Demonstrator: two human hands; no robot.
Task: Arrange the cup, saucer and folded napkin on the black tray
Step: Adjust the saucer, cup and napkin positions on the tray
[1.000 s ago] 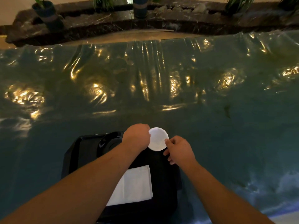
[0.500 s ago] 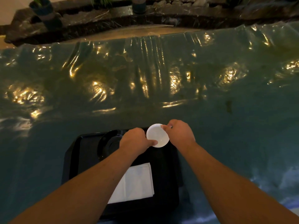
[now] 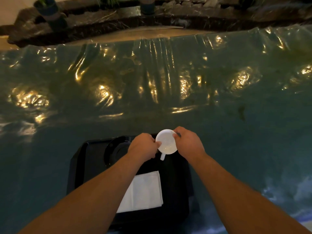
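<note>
A white cup point(image 3: 166, 142) with its handle pointing toward me is held over the far right part of the black tray point(image 3: 87, 166). My left hand point(image 3: 143, 147) grips its left rim and my right hand point(image 3: 190, 143) grips its right rim. A dark saucer point(image 3: 116, 150) lies on the tray's far left part, partly hidden by my left hand. A folded white napkin point(image 3: 143, 191) lies flat on the tray's near middle, partly covered by my left forearm.
The tray rests on a table under a wrinkled, shiny teal plastic cover point(image 3: 152, 81). Beyond the table's far edge runs a dark stone ledge point(image 3: 118, 19) with potted plants point(image 3: 50, 10).
My right hand has moved from the cup's near right side up to its far right rim. The cup has turned, so its handle now shows at the near side.
</note>
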